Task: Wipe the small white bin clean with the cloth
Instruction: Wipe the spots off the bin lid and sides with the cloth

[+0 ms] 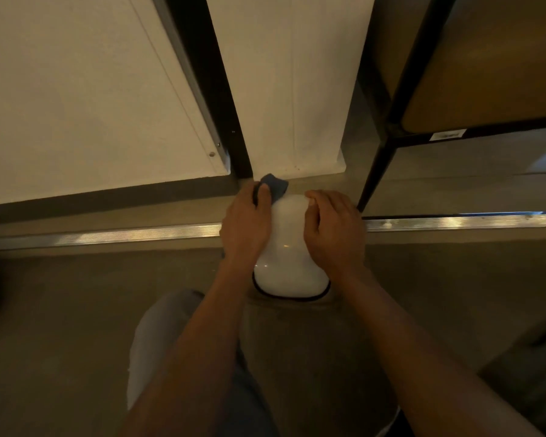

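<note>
Small white bin (289,247) on the grey floor (76,310), straight ahead between both forearms, glossy rounded top facing up, thin black rim at its near edge. Just behind it, a white wall panel (292,89) and a black vertical frame post (212,89); running left to right under both hands, a metal threshold strip (123,236). Left hand (245,230) lying along the bin's left side, fingers curled round a dark blue cloth (273,188), bunched and pressed against the bin's far left corner, part of it sticking out beyond the fingertips. Right hand (334,230) resting on the bin's right side, fingers bent over the far edge and gripping the bin itself, thumb on the top surface. To the right, a black metal shelf frame (379,159) with a brown board (492,74) and a small white label (447,135), writing too blurred to read. Lower centre, a grey-trousered knee (158,326) near the bin.
</note>
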The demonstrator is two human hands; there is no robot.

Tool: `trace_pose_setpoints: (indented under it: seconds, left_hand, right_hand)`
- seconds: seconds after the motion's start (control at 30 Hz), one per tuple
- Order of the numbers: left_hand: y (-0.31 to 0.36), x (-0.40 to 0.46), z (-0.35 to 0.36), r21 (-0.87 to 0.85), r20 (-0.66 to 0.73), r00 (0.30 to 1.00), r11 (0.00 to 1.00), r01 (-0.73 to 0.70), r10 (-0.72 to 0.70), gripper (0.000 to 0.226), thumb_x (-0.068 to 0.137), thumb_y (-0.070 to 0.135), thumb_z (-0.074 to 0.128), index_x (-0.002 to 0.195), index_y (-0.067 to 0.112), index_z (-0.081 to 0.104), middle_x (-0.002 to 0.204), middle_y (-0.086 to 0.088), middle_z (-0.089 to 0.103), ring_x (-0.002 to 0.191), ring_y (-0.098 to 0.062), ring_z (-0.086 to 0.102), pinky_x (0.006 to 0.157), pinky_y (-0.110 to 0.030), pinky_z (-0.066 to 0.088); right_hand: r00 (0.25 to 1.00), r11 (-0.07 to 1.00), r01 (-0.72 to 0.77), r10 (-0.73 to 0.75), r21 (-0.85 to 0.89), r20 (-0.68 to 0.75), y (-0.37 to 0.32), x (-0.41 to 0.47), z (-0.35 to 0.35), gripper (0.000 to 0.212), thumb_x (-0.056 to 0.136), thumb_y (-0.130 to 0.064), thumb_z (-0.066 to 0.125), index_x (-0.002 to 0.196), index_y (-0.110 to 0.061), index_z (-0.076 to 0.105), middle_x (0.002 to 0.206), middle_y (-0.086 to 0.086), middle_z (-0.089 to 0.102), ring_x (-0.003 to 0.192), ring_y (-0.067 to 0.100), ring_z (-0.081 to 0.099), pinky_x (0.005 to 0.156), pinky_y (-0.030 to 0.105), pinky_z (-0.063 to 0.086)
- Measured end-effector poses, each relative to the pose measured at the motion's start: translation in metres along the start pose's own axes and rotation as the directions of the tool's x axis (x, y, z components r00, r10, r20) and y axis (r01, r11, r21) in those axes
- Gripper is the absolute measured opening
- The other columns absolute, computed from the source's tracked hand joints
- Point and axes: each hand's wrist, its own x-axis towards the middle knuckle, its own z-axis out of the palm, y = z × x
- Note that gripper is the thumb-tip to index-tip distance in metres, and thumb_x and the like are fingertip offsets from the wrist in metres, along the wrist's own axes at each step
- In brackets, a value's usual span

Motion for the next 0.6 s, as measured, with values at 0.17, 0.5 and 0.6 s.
trace_pose_setpoints:
  seconds: [0.17,0.5,0.6]
  left_hand:
    - [-0.036,-0.089,0.016,-0.203,-0.186,0.98,0.979,0.028,-0.067,0.054,0.103,0.053,0.037,0.15,0.028,0.036,0.152,0.002,0.042,0.135,-0.016,0.044,0.109,-0.039,0.041]
    - [-0.01,-0.024,-0.002,-0.18,-0.063,0.993,0.98,0.084,-0.097,0.04,0.101,0.047,0.047,0.13,0.022,0.059,0.123,-0.003,0.066,0.112,-0.019,0.061,0.096,-0.038,0.049]
    - [-0.005,-0.003,0.001,-0.115,0.017,0.996,0.989,0.094,-0.092,0.037,0.103,0.045,0.045,0.123,0.021,0.064,0.114,-0.005,0.068,0.103,-0.021,0.062,0.088,-0.035,0.047]
  right_hand:
    - [1.0,0.999,-0.014,0.015,-0.04,0.023,-0.005,0.001,-0.002,0.035,0.098,-0.026,0.041,0.116,-0.011,0.066,0.11,0.007,0.069,0.105,0.024,0.063,0.089,0.039,0.052]
    - [0.997,0.999,0.042,-0.04,-0.026,0.07,0.001,-0.001,-0.001,0.039,0.102,-0.028,0.036,0.121,-0.009,0.064,0.117,0.009,0.066,0.111,0.027,0.059,0.097,0.043,0.047]
    - [0.995,0.998,0.003,0.003,-0.056,0.097,0.005,-0.012,-0.006,0.039,0.103,-0.031,0.035,0.125,-0.011,0.061,0.122,0.009,0.064,0.117,0.026,0.056,0.102,0.044,0.043]
